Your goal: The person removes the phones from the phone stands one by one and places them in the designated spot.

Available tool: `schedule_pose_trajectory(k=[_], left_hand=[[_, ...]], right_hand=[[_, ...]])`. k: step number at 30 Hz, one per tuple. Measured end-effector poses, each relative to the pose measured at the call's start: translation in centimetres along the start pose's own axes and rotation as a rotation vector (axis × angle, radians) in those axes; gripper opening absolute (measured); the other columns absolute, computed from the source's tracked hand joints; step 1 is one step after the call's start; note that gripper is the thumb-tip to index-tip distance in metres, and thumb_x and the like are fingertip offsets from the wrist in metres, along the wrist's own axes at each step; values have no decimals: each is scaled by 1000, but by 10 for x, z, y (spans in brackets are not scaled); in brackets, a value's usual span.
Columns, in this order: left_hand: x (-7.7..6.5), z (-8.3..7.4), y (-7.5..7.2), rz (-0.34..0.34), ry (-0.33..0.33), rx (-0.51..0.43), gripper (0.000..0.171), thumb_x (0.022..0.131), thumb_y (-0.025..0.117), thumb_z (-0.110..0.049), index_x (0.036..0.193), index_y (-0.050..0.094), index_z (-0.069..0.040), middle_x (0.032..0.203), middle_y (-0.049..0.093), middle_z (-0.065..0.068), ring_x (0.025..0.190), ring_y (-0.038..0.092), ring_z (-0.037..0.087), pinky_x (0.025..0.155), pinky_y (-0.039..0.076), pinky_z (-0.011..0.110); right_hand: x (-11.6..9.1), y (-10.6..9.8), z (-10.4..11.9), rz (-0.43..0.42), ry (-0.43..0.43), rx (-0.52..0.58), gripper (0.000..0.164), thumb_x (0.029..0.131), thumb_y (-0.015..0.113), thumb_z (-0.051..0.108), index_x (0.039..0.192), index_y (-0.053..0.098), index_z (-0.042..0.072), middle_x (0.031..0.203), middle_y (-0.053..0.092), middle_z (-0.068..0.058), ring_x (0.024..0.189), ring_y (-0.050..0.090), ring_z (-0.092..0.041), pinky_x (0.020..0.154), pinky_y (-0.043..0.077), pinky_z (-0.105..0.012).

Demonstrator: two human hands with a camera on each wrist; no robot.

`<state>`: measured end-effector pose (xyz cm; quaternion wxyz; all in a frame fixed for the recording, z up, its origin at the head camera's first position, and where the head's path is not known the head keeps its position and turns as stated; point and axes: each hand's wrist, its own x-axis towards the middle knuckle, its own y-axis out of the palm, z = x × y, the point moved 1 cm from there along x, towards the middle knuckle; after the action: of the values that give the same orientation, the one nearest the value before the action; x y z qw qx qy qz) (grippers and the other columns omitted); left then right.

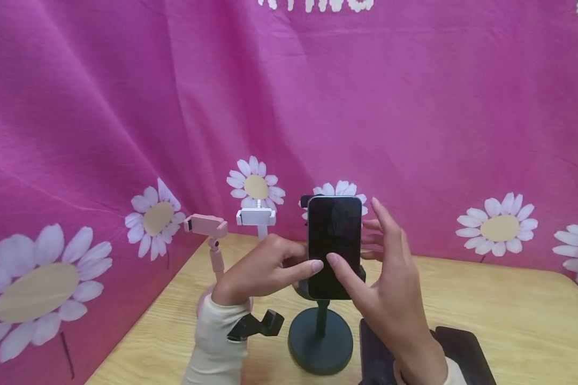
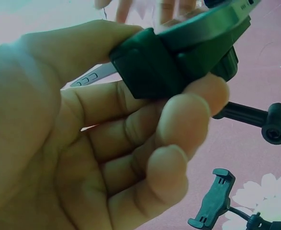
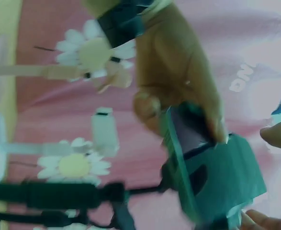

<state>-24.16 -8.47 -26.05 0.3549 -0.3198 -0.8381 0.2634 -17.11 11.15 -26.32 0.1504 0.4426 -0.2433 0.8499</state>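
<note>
A dark-screened phone point(image 1: 334, 230) stands upright in the clamp of a black phone stand point(image 1: 320, 342) with a round base. My left hand point(image 1: 265, 267) grips the clamp end point(image 2: 147, 64) at the phone's left side. Its thumb lies on the front, and its other fingers curl behind. On the opposite side, my right hand point(image 1: 390, 278) is spread, with its thumb in front of the screen and its fingertips near the right edge. The right wrist view shows that hand's fingers point(image 3: 279, 136) apart from the phone.
Left of the black stand are a pink phone stand point(image 1: 206, 225) and a white one point(image 1: 256, 216). Another black phone holder point(image 2: 214, 199) shows in the left wrist view. Dark flat objects point(image 1: 462, 350) lie at the table's front right. A pink daisy-patterned cloth point(image 1: 414, 133) hangs behind the wooden table point(image 1: 510, 310).
</note>
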Motion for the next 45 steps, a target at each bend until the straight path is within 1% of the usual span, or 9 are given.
schedule_pose_trajectory(k=[3,6,7,11,16,23,28,37,45], left_hand=[[0,1,0,-3,5,34,18,94,62,-23,100,72,-9,75,68,-4,58,63,6,57,54,26],[-1,0,0,-8,2,63,16,94,64,-22,97,71,-9,70,64,-4,58,62,6,59,54,25],[-1,0,0,-11,-3,71,15,93,64,-22,95,71,-9,69,63,-4,58,62,6,59,53,25],[-1,-1,0,-20,-16,94,11,92,65,-18,92,71,-9,66,62,-5,57,61,3,59,53,24],[-3,-3,-1,-27,-34,123,9,91,65,-15,93,71,-10,66,62,-7,57,60,3,57,52,24],[-7,-4,-5,5,-78,146,12,87,68,-23,96,73,-16,71,64,-13,62,58,5,61,52,25],[-11,-3,-9,0,-54,133,13,85,71,-24,98,69,-21,76,65,-16,68,60,5,63,53,27],[-10,-1,-7,-24,-30,128,13,83,70,-20,96,67,-20,70,60,-13,64,57,7,59,53,28],[-6,3,-3,-52,4,138,11,80,67,-19,90,64,-18,66,54,-9,60,53,8,57,50,26]], right_hand=[[4,11,10,-43,6,-7,97,74,83,15,152,27,26,124,50,-13,103,55,-19,82,49,-29],[6,23,16,-62,54,-13,98,75,83,18,153,25,28,124,48,-15,105,50,-20,75,50,-39],[7,26,17,-70,73,-21,98,75,83,20,153,25,29,123,48,-14,105,49,-20,73,50,-40],[8,37,19,-115,129,-57,97,74,83,24,152,26,28,122,48,-15,103,48,-22,70,50,-40],[9,44,19,-161,138,-87,96,73,84,25,151,29,22,119,50,-16,100,50,-23,70,48,-41],[7,45,16,-156,161,-122,102,69,87,28,152,26,26,116,50,-15,98,50,-23,69,48,-40],[7,46,16,-140,165,-138,106,68,88,29,152,24,26,117,51,-16,99,51,-24,69,49,-40],[7,46,13,-128,156,-145,107,68,88,30,153,22,27,116,52,-17,95,53,-26,67,50,-42],[7,46,10,-167,79,-102,102,70,86,22,152,27,22,116,54,-18,95,53,-26,67,50,-42]])
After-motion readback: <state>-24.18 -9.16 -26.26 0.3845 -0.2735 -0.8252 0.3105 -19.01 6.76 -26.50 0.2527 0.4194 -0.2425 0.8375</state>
